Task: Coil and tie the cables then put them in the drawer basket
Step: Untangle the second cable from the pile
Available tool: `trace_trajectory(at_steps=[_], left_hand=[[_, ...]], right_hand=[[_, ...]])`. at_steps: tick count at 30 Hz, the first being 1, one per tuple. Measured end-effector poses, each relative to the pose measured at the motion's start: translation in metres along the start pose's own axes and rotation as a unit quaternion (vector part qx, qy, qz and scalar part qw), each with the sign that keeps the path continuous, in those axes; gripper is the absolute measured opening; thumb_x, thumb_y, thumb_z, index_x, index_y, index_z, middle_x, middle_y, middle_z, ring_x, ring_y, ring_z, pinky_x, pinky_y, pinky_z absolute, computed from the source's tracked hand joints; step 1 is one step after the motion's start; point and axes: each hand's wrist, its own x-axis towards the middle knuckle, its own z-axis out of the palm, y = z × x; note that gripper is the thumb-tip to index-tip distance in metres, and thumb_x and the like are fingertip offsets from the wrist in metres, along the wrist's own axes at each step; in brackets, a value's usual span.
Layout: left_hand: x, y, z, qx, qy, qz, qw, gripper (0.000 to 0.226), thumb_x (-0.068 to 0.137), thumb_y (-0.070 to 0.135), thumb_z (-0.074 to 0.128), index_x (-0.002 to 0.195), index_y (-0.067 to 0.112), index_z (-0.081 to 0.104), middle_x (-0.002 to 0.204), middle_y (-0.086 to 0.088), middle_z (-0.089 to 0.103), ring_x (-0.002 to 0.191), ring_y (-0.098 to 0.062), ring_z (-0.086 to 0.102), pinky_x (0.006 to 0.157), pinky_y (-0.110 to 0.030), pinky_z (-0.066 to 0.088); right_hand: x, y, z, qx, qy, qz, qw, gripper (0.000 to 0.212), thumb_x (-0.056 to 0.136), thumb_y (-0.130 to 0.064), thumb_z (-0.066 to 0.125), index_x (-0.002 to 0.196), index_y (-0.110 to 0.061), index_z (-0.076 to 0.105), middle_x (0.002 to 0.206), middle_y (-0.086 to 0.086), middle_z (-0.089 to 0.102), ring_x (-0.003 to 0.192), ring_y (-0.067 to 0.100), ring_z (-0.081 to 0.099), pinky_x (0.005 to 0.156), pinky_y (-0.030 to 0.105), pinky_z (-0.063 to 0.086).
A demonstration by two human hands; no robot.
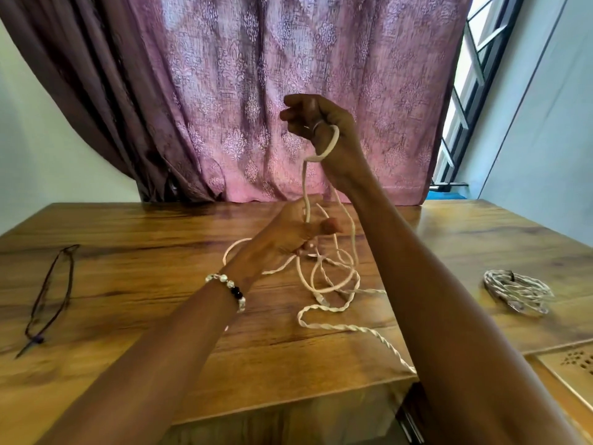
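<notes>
A long cream cable (333, 284) lies in loose loops on the wooden table (128, 284), one twisted stretch running off the front edge. My right hand (324, 130) is raised above the table with its fingers curled, and a loop of the cable hangs round it. Lower down, my left hand (288, 236) pinches the strands that hang from that loop. A coiled and tied whitish cable (518, 292) rests on the table at the right. A thin dark tie (48, 297) lies at the left.
A purple patterned curtain (272, 75) hangs behind the table. A window with dark bars (465, 107) stands at the right. A pale perforated surface (574, 364) shows at the lower right corner, below the table's edge.
</notes>
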Motion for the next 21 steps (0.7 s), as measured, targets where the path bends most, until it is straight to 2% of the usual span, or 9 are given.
trace_trajectory(at_steps=[3, 6, 8, 10, 13, 15, 16, 18, 21], left_hand=[[0.001, -0.001, 0.017, -0.072, 0.009, -0.002, 0.997, 0.061, 0.072, 0.021, 0.076, 0.127, 0.011, 0.051, 0.089, -0.018, 0.072, 0.037, -0.003, 0.034, 0.034, -0.014, 0.027], [0.005, 0.000, 0.025, -0.153, 0.023, -0.034, 0.987, 0.052, 0.072, 0.026, 0.075, 0.117, 0.006, 0.061, 0.101, -0.018, 0.071, 0.038, -0.003, 0.031, 0.037, -0.014, 0.024], [0.009, 0.001, 0.028, -0.143, 0.051, -0.072, 0.986, 0.028, 0.077, 0.024, 0.074, 0.100, 0.011, 0.067, 0.084, -0.009, 0.069, 0.038, -0.002, 0.026, 0.036, -0.014, 0.022], [0.012, 0.001, 0.028, -0.158, 0.064, -0.100, 0.980, 0.007, 0.085, 0.023, 0.069, 0.082, 0.019, 0.064, 0.061, 0.001, 0.057, 0.036, -0.002, 0.024, 0.035, -0.014, 0.019], [0.015, 0.002, 0.024, -0.209, 0.083, -0.111, 0.968, 0.023, 0.092, 0.024, 0.060, 0.070, 0.021, 0.055, 0.046, 0.007, 0.040, 0.031, -0.002, 0.020, 0.037, -0.014, 0.014], [0.016, 0.002, 0.020, -0.207, 0.108, -0.105, 0.967, 0.022, 0.093, 0.024, 0.058, 0.072, 0.019, 0.057, 0.042, 0.009, 0.035, 0.031, -0.002, 0.019, 0.037, -0.015, 0.014], [0.017, 0.003, 0.017, -0.208, 0.119, -0.097, 0.966, 0.020, 0.094, 0.023, 0.057, 0.076, 0.016, 0.060, 0.042, 0.009, 0.035, 0.032, -0.002, 0.019, 0.037, -0.015, 0.015], [0.020, 0.004, 0.005, -0.232, 0.147, -0.084, 0.958, 0.019, 0.096, 0.018, 0.053, 0.080, 0.011, 0.061, 0.042, 0.008, 0.035, 0.032, -0.003, 0.021, 0.034, -0.014, 0.016], [0.020, 0.011, -0.019, -0.297, 0.196, -0.063, 0.932, 0.021, 0.096, 0.012, 0.048, 0.078, 0.011, 0.058, 0.039, 0.009, 0.033, 0.032, -0.004, 0.024, 0.031, -0.014, 0.019]], right_hand=[[-0.005, 0.000, 0.000, 0.044, 0.005, 0.020, 0.999, 0.031, 0.102, -0.013, 0.032, 0.115, 0.000, 0.056, 0.096, 0.010, 0.064, 0.092, 0.013, 0.063, 0.082, 0.030, 0.051], [-0.009, -0.004, -0.002, 0.097, 0.024, 0.063, 0.993, 0.033, 0.096, -0.025, 0.035, 0.115, -0.008, 0.056, 0.101, 0.008, 0.063, 0.093, 0.016, 0.058, 0.079, 0.032, 0.048], [-0.010, -0.007, -0.002, 0.142, 0.043, 0.105, 0.983, 0.040, 0.092, -0.038, 0.035, 0.120, -0.015, 0.054, 0.106, 0.007, 0.060, 0.095, 0.018, 0.053, 0.076, 0.032, 0.047], [-0.012, -0.007, 0.000, 0.151, 0.056, 0.141, 0.977, 0.048, 0.094, -0.050, 0.027, 0.126, -0.022, 0.050, 0.110, 0.007, 0.058, 0.099, 0.019, 0.050, 0.075, 0.035, 0.046], [-0.015, -0.008, 0.001, 0.137, 0.066, 0.185, 0.971, 0.056, 0.098, -0.055, 0.012, 0.133, -0.025, 0.045, 0.118, 0.010, 0.056, 0.105, 0.022, 0.048, 0.078, 0.038, 0.046], [-0.022, -0.009, -0.003, 0.121, 0.057, 0.204, 0.970, 0.055, 0.099, -0.053, 0.016, 0.136, -0.023, 0.043, 0.121, 0.012, 0.055, 0.105, 0.021, 0.049, 0.076, 0.037, 0.047], [-0.026, -0.007, -0.008, 0.103, 0.053, 0.202, 0.973, 0.047, 0.101, -0.046, 0.025, 0.137, -0.019, 0.042, 0.120, 0.011, 0.055, 0.101, 0.019, 0.051, 0.072, 0.035, 0.049], [-0.032, -0.003, -0.019, 0.027, 0.046, 0.187, 0.981, 0.039, 0.098, -0.019, 0.049, 0.136, -0.013, 0.041, 0.114, 0.007, 0.057, 0.097, 0.016, 0.057, 0.061, 0.030, 0.052], [-0.043, 0.005, -0.035, -0.076, 0.086, 0.240, 0.964, 0.056, 0.085, -0.006, 0.067, 0.134, -0.014, 0.041, 0.117, 0.013, 0.052, 0.096, 0.023, 0.063, 0.057, 0.031, 0.053]])
